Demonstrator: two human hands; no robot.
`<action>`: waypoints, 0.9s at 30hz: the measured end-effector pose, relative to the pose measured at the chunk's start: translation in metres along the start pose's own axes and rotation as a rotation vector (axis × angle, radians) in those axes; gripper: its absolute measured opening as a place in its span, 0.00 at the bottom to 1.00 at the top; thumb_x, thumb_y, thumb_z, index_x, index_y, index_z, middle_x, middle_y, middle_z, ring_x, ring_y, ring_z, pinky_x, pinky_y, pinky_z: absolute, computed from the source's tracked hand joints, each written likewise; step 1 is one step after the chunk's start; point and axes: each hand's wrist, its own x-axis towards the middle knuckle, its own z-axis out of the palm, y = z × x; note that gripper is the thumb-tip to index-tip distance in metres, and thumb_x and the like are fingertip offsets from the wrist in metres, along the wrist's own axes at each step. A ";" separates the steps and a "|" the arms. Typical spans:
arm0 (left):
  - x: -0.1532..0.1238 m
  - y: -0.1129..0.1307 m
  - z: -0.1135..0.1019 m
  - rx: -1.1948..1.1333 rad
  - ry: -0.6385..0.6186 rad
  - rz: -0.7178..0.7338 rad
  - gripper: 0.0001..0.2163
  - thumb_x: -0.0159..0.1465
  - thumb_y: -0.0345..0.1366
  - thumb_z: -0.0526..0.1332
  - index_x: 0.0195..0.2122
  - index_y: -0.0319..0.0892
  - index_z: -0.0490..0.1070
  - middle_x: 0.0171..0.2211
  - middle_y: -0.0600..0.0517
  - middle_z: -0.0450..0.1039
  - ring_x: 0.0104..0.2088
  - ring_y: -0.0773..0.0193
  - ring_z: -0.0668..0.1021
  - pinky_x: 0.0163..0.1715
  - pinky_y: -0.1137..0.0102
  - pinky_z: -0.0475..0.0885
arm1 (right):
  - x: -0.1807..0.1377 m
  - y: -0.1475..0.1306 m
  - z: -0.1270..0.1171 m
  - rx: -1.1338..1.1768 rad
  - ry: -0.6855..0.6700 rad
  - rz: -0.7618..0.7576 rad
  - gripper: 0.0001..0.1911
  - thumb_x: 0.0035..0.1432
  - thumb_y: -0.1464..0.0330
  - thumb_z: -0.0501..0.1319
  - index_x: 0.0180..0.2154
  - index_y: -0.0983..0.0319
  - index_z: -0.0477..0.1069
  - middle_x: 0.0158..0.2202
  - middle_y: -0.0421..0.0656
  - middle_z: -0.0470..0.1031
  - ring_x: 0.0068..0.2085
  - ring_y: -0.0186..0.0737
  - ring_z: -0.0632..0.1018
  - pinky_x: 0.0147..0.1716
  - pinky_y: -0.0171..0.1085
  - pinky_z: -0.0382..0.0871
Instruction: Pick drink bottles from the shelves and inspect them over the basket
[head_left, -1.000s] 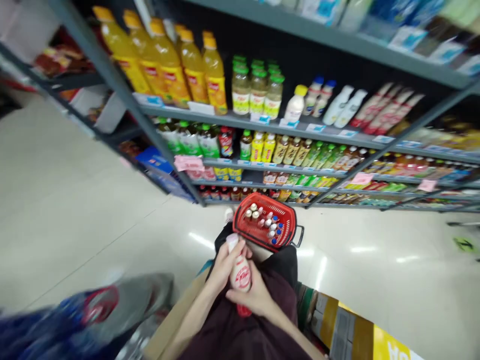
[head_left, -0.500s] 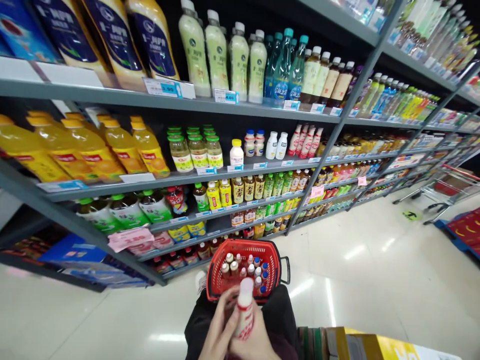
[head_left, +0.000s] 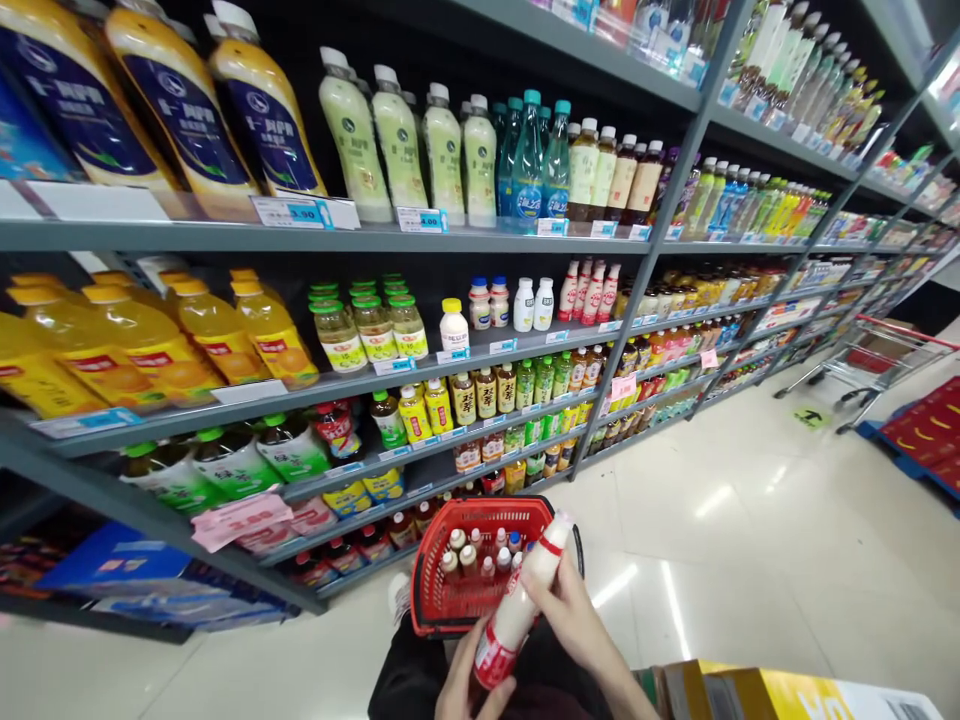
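1. A pale drink bottle (head_left: pixel 512 618) with a red label sits tilted in both hands, low in view, cap up and to the right.
2. The left hand (head_left: pixel 463 692) has its fingers closed around the bottle's base.
3. The right hand (head_left: pixel 574 625) has its fingers wrapped around the upper half.
4. A cardboard box (head_left: pixel 757 692) is low on the right.
5. Just beyond the hands, a red basket (head_left: pixel 433 580) holds small capped bottles (head_left: pixel 480 555).
6. Farther off, glossy floor (head_left: pixel 750 560) runs along grey shelves (head_left: pixel 375 238) packed with drinks.
7. A shopping cart (head_left: pixel 877 355) stands far right.
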 end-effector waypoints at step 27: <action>0.043 0.122 0.033 0.355 -0.271 0.217 0.28 0.61 0.37 0.70 0.61 0.48 0.64 0.60 0.45 0.68 0.62 0.52 0.72 0.64 0.57 0.68 | 0.049 -0.074 -0.063 -0.009 0.117 0.203 0.32 0.49 0.51 0.72 0.49 0.57 0.64 0.40 0.42 0.79 0.36 0.45 0.82 0.21 0.37 0.79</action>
